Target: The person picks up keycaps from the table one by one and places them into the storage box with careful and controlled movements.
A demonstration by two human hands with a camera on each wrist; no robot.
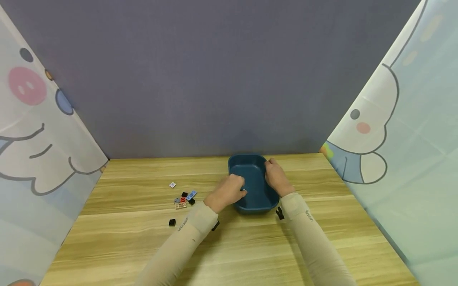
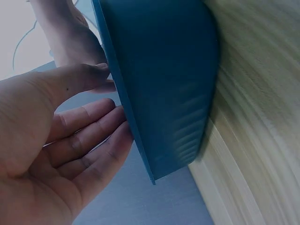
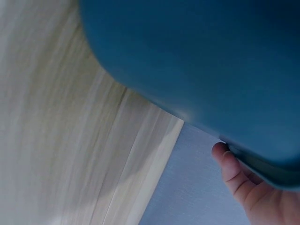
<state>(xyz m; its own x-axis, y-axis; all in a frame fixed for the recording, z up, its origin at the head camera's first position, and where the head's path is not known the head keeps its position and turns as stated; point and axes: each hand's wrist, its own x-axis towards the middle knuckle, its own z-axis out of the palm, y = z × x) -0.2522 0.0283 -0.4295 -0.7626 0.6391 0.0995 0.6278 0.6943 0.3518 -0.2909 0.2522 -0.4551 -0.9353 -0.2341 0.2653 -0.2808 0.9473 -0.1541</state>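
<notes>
A deep blue plastic basin [image 1: 254,180] with rounded corners stands at the back of the table, right of the middle. My right hand [image 1: 277,176] grips its right rim; in the right wrist view the thumb and fingers [image 3: 233,173] pinch the edge. From above, my left hand [image 1: 227,192] reaches over the left rim. In the left wrist view the left fingers [image 2: 93,133] bend loosely toward the basin's rim [image 2: 123,96], and their tips are partly hidden behind it. The thumb stands apart from them, and nothing shows in the palm.
Left of the basin lie several small flat pieces, among them a blue one [image 1: 191,195], a red one [image 1: 183,200] and a white one [image 1: 172,185]. A small black block [image 1: 172,222] sits nearer. A grey panel [image 1: 214,79] rises behind the wooden table [image 1: 125,238].
</notes>
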